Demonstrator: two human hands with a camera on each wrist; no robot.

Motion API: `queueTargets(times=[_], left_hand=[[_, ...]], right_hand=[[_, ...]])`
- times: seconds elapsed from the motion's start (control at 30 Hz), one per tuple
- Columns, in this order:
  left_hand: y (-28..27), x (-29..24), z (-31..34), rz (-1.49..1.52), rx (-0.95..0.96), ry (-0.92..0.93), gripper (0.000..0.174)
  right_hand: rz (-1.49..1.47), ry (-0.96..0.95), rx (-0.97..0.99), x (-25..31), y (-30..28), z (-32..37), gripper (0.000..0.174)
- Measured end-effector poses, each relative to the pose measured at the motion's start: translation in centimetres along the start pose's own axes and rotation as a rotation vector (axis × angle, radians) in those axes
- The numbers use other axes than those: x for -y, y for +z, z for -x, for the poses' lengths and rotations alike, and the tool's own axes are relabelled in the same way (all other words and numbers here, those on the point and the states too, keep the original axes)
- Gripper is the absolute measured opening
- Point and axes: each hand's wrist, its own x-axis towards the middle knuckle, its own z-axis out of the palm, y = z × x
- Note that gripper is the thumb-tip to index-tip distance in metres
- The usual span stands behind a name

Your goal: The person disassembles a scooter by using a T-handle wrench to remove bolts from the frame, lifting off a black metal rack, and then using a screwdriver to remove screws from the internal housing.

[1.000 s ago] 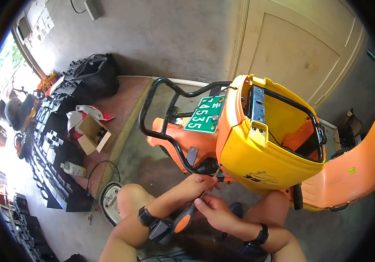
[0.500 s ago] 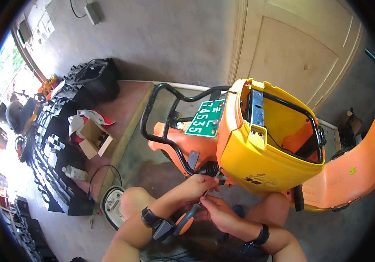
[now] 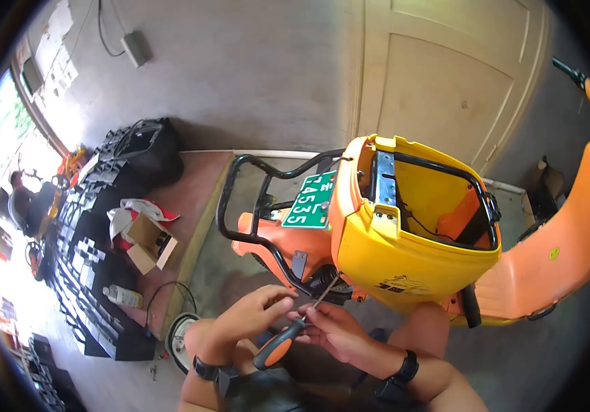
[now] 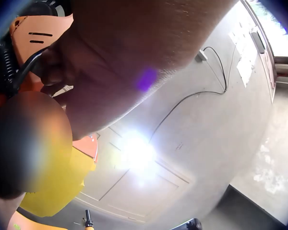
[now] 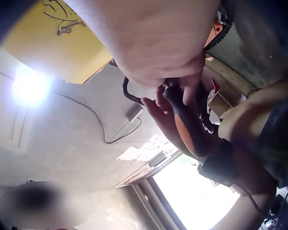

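Right hand [image 3: 339, 331] is pinching the screwdriver [image 3: 278, 347] up where the handle meets the shaft, fingers curled on it. The left hand [image 3: 248, 314] is hovering loose and open just beside it, not gripping anything. The tip is poking in at the black coil [image 3: 319, 280] under the scooter [image 3: 405, 254]'s yellow shell. With a pinch that light, the tip is probably risking a slip, gouging plastic or jabbing the left fingers sitting right by the shaft.
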Motion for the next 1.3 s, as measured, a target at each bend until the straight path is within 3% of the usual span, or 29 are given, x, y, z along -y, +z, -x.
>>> queueTargets(times=[0.07,0.13,0.23,0.3,0.4,0.43,0.47,0.53,0.73,0.83,0.93,1.0,1.1,1.2,1.3], left_hand=[[-0.3,-0.5,1.7,-0.007,0.114,-0.108,0.039],[0.1,0.1,2.6,0.259,0.135,-0.036,0.040],[-0.7,0.1,3.6,0.206,0.196,-0.142,0.043],[-1.1,0.8,3.7,0.398,0.300,-0.177,0.046],[-0.8,1.4,3.1,0.422,0.298,-0.111,0.046],[-0.8,1.3,2.9,0.396,0.310,-0.133,0.057],[-0.9,1.1,2.6,0.396,0.307,-0.131,0.057],[-1.0,0.8,2.0,0.426,0.373,-0.235,0.055],[0.8,0.0,1.4,0.516,0.328,-0.218,0.045],[0.6,0.4,1.3,0.633,0.324,-0.234,0.042],[0.7,0.2,1.2,0.662,0.333,-0.234,0.041],[1.1,0.1,1.3,0.708,0.289,-0.248,0.045],[1.1,-0.1,1.2,0.775,0.262,-0.266,0.041],[1.4,0.2,0.9,0.835,0.315,-0.243,0.030],[1.6,0.7,0.1,0.621,0.306,-0.258,0.024]], right_hand=[[-0.021,-0.063,0.011,-0.4,0.2,-0.4,0.029],[0.003,-0.096,-0.036,-0.8,0.3,-0.8,0.029],[0.082,-0.136,-0.090,-1.2,0.0,-1.1,0.030],[0.121,-0.169,-0.121,-0.7,0.7,-1.1,0.033],[0.194,-0.160,-0.137,-0.5,0.4,-1.3,0.033],[0.198,-0.160,-0.134,-0.4,0.5,-1.3,0.033],[0.249,-0.154,-0.160,-0.1,0.7,-1.3,0.034],[0.296,-0.152,-0.185,0.1,1.0,-1.3,0.035],[0.463,-0.199,-0.237,0.5,0.6,-1.6,0.036],[0.602,-0.134,-0.147,1.1,-0.5,-1.7,0.035],[0.407,-0.252,-0.171,0.4,-1.5,-2.2,0.029],[-0.118,-0.243,-0.137,1.0,-0.9,-1.9,0.023],[-0.198,-0.175,-0.049,1.8,-0.8,-1.2,0.021],[-0.118,-0.171,-0.079,1.6,-1.6,-1.6,0.022],[-0.050,-0.159,-0.142,1.5,-1.9,-1.7,0.021]])
